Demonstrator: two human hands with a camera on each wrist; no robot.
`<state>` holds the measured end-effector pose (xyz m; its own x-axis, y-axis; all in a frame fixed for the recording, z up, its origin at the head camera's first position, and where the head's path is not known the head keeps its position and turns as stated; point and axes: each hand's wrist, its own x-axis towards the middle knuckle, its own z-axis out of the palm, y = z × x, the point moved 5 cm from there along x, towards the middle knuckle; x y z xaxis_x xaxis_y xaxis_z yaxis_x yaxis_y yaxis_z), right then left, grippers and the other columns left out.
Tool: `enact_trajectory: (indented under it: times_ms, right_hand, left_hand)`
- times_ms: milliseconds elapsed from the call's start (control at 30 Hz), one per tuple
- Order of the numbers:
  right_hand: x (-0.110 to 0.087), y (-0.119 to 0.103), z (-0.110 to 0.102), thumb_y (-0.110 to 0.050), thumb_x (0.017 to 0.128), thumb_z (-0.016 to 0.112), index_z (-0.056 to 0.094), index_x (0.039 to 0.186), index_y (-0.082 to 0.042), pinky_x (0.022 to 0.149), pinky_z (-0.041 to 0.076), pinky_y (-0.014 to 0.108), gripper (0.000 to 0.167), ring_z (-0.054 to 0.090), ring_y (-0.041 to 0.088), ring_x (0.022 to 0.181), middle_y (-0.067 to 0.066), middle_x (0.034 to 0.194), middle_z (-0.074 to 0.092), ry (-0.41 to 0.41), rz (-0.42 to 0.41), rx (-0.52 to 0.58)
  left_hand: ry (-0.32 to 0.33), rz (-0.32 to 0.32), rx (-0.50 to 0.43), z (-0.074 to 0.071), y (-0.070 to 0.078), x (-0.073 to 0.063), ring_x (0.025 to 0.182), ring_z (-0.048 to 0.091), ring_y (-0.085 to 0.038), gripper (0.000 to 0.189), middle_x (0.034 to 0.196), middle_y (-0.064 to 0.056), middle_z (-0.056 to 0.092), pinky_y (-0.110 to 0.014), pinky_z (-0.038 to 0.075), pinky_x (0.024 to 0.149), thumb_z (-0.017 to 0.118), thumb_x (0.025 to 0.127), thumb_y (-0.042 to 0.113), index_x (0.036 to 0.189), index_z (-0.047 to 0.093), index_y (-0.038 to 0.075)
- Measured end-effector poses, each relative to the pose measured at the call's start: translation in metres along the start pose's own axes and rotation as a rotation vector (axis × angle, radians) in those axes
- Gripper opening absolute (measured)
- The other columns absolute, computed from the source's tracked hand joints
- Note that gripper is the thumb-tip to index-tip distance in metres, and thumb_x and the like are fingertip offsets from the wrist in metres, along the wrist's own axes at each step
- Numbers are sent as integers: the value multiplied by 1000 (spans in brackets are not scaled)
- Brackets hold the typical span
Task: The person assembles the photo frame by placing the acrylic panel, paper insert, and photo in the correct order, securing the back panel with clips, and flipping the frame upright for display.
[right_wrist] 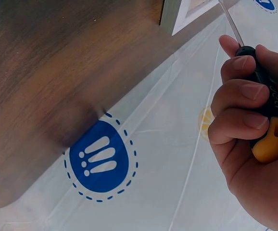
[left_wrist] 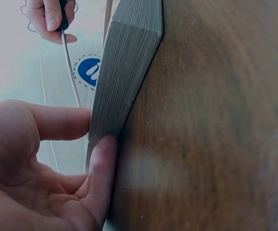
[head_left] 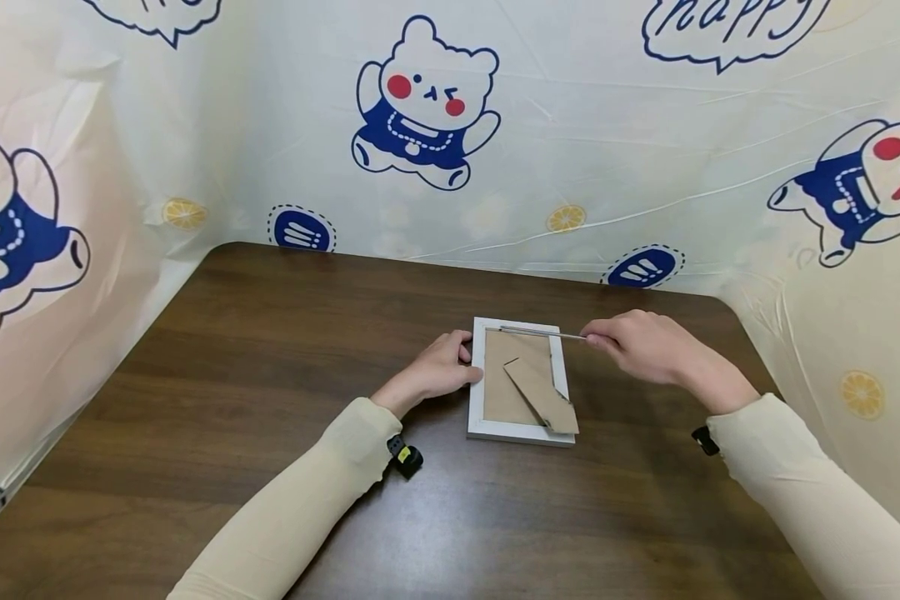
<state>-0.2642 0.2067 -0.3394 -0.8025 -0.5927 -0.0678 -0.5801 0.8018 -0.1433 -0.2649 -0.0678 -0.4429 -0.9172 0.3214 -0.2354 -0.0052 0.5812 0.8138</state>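
Observation:
A white picture frame (head_left: pixel 477 408) lies face down on the wooden table, its brown backing board (head_left: pixel 501 392) facing up. An easel stand flap (head_left: pixel 543 392) slants across the board, its wide end reaching over the near right corner. My left hand (head_left: pixel 441 367) holds the frame's left side; in the left wrist view, bent fingers (left_wrist: pixel 103 166) meet the grey side face. My right hand (head_left: pixel 641 346) grips a screwdriver (right_wrist: pixel 269 110) by its black and yellow handle. Its thin metal shaft crosses the frame's far end, with the tip near the far left inner corner.
The brown table (head_left: pixel 307 333) extends around the frame on all sides. A pale printed curtain (head_left: pixel 555 150) with bears and orange slices hangs behind the table and along both sides. A small dark device (head_left: pixel 405 457) sits on the left sleeve cuff, another (head_left: pixel 705 440) on the right.

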Motion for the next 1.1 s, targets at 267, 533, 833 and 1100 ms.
enact_trajectory:
  times_ms: [267, 533, 833, 1100]
  right_hand:
    - [1, 1, 2, -20, 110, 58, 76, 125, -8, 86, 59, 52, 26, 68, 15, 86, 3, 105, 78, -34, -2, 25]
    - [6, 2, -1, -20, 110, 59, 76, 128, -9, 91, 59, 54, 27, 71, 17, 94, 5, 111, 78, -82, 22, 57]
    - [6, 7, -4, -21, 111, 56, 74, 130, -9, 96, 56, 56, 29, 73, 24, 104, 6, 115, 77, -100, 34, 80]
    - [6, 9, -2, -21, 112, 56, 74, 130, -9, 97, 55, 57, 29, 73, 25, 107, 8, 117, 77, -97, 23, 95]
  left_hand:
    - [14, 21, 11, 1, -2, 0, 118, 55, -27, 74, 126, -11, 59, -42, 44, 107, 74, 97, 25, 158, 41, 0]
    - [24, 19, 20, -1, -1, 0, 119, 55, -28, 74, 127, -12, 59, -42, 43, 109, 74, 97, 25, 159, 41, 0]
    - [12, 25, 34, 0, 1, -1, 122, 56, -28, 75, 131, -13, 59, -43, 43, 111, 73, 99, 26, 160, 39, 1]
    - [9, 30, 29, 0, 0, 0, 122, 56, -29, 75, 131, -14, 58, -43, 44, 110, 73, 99, 26, 161, 38, 0]
